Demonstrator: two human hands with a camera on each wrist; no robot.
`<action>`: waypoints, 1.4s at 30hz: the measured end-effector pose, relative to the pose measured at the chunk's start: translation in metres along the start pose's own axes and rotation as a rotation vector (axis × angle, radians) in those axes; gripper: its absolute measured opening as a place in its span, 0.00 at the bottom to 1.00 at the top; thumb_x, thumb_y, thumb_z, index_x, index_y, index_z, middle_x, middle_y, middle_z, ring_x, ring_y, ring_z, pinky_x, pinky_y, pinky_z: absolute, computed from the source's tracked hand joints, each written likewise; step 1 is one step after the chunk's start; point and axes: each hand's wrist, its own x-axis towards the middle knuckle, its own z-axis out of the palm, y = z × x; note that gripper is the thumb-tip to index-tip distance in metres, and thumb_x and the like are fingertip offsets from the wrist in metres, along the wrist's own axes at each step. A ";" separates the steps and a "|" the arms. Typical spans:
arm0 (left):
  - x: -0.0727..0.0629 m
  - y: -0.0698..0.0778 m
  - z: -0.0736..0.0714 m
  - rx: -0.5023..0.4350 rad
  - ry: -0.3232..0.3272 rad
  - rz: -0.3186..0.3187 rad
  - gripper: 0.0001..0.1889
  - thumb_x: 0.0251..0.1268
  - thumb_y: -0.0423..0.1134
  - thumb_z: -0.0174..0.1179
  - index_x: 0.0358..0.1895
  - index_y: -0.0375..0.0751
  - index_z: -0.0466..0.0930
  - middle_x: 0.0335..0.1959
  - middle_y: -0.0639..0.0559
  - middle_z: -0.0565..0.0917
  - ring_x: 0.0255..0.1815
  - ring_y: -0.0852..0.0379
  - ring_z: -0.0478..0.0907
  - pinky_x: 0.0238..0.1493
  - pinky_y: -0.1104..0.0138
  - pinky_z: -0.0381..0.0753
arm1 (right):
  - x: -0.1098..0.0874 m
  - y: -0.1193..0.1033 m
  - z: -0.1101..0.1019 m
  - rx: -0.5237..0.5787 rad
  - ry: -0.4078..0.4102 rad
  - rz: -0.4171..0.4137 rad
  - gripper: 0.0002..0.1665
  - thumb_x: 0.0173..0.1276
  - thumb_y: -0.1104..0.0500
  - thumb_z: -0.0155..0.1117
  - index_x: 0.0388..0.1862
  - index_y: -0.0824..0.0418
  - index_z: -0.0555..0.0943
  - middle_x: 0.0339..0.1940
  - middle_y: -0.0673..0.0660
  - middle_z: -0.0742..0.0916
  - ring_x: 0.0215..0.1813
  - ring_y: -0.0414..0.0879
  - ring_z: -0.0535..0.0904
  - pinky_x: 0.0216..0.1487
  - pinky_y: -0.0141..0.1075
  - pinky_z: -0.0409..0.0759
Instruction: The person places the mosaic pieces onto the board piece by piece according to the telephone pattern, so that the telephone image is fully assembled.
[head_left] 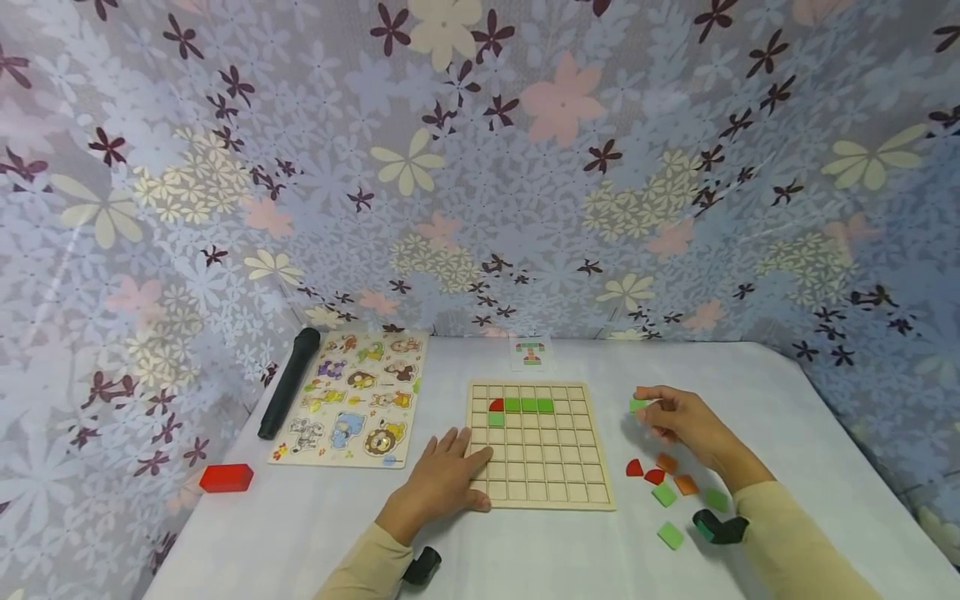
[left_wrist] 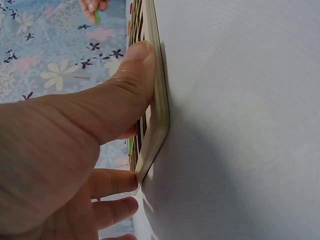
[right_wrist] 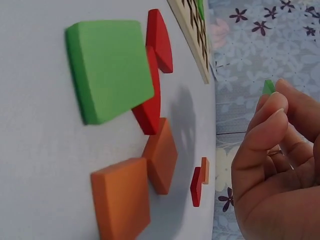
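Your right hand pinches a green tile between thumb and fingertips, the other fingers bent in. Most of that tile is hidden; from the right wrist only a corner shows, so its full outline can't be made out.

Just past those fingertips lies an orange piece, partly hidden; a red piece under the hand is largely covered too. Nearer you than the hand are two red pieces, two orange squares and some green squares. The left wrist view shows this hand cut off at its top edge.

Your left hand lies nearly flat, fingers spread and loosely extended, resting on the left edge of the gridded board, thumb at the near corner. It covers some cells there. The board stretches right from it, with a red quarter-round and four green tiles beyond the fingertips. Farther off, the card has a pattern too small to read closely.
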 end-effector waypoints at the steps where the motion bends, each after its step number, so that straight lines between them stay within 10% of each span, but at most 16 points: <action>1: 0.000 0.000 0.000 0.000 0.001 0.000 0.43 0.53 0.62 0.71 0.74 0.52 0.72 0.79 0.35 0.62 0.80 0.35 0.57 0.76 0.39 0.57 | 0.000 0.000 0.000 0.001 0.002 -0.002 0.37 0.72 0.53 0.68 0.73 0.69 0.68 0.39 0.61 0.83 0.31 0.48 0.77 0.30 0.36 0.79; 16: 0.000 -0.002 0.001 0.008 0.009 -0.005 0.43 0.53 0.62 0.71 0.74 0.52 0.72 0.78 0.35 0.62 0.79 0.34 0.57 0.76 0.39 0.58 | 0.003 0.018 0.014 -0.269 -0.039 0.052 0.23 0.70 0.60 0.67 0.61 0.65 0.76 0.32 0.58 0.81 0.19 0.48 0.73 0.21 0.39 0.75; 33: 0.001 -0.001 0.000 -0.001 0.006 -0.016 0.43 0.53 0.61 0.71 0.74 0.52 0.72 0.79 0.36 0.62 0.80 0.35 0.57 0.76 0.39 0.57 | 0.011 0.017 -0.027 -0.397 0.184 0.144 0.34 0.74 0.50 0.65 0.70 0.69 0.71 0.52 0.69 0.81 0.48 0.58 0.76 0.45 0.44 0.80; 42: 0.000 0.001 -0.001 -0.011 -0.002 -0.010 0.43 0.53 0.61 0.71 0.74 0.52 0.72 0.78 0.35 0.62 0.79 0.34 0.57 0.76 0.38 0.57 | 0.015 0.031 -0.024 -0.478 0.181 0.144 0.22 0.69 0.57 0.69 0.55 0.69 0.78 0.51 0.70 0.81 0.49 0.59 0.75 0.49 0.49 0.80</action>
